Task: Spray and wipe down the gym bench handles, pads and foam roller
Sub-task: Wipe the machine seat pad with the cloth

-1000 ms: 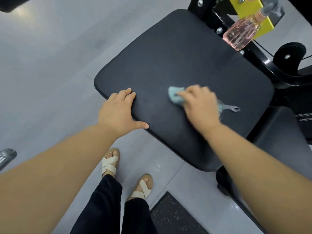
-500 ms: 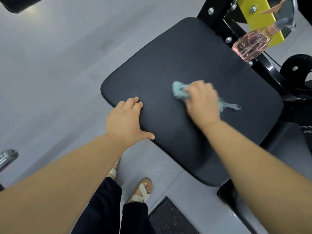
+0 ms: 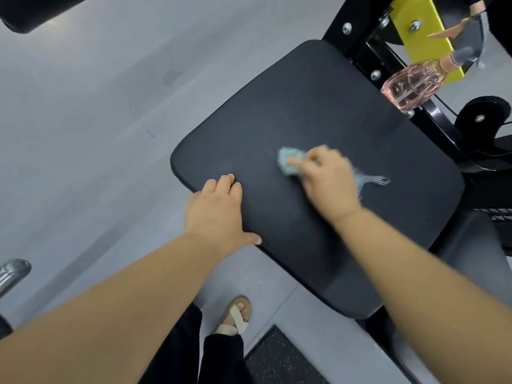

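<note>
Right hand (image 3: 329,181) first: its grip is clamped on a light-blue cloth (image 3: 288,162), fingers curled over it, pressing it down near the middle of the black seat pad (image 3: 304,106). A striped tail of the cloth pokes out behind the hand. Left hand (image 3: 216,214) has its grip apart, fingers flat on the pad's near-left edge, thumb spread along the rim. Further out, a pink spray bottle (image 3: 410,84) sits tilted at the black frame (image 3: 336,12), just past the pad's far corner, beside a yellow plate (image 3: 424,29). Below: grey floor (image 3: 83,106) and one sandalled foot (image 3: 235,314).

Soft, even light; right hand (image 3: 329,181) motion-blurred, wide-angle bending at the edges.
</note>
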Tool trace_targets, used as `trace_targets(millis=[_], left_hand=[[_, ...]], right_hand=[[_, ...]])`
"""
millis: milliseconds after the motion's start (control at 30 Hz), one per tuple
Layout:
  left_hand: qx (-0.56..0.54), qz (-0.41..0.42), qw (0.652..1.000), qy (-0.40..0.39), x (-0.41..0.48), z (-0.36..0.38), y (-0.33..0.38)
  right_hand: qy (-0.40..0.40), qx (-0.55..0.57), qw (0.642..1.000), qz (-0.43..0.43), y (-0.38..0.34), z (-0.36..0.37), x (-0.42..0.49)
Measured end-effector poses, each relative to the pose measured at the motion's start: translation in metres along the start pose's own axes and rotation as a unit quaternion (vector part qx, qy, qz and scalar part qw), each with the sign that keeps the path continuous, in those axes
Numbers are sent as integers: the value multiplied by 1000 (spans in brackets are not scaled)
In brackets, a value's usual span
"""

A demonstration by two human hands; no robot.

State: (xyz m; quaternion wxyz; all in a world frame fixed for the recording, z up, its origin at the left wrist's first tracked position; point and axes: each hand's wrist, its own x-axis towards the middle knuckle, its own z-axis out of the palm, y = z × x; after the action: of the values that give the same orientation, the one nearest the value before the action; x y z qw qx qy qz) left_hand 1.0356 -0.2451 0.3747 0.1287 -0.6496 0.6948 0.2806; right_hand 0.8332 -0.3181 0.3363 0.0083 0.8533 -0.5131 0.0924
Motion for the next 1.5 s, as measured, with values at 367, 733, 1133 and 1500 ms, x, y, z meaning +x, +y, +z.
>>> trace_targets(millis=[367,733,1133,1500], left_hand=[[-165,-28,985,-33,41,-45,-30],[-41,-31,997,-51,78,-50,-8],[76,-59,990,-105,85,-57,15],[65,-67,991,-100,87,-53,15]], right_hand=[[-72,90,993,18,-87,16,10],[-53,-63,905,416,55,16,85],[-34,-23,988,147,103,29,144],[-81,136,977,-141,-15,55,158]])
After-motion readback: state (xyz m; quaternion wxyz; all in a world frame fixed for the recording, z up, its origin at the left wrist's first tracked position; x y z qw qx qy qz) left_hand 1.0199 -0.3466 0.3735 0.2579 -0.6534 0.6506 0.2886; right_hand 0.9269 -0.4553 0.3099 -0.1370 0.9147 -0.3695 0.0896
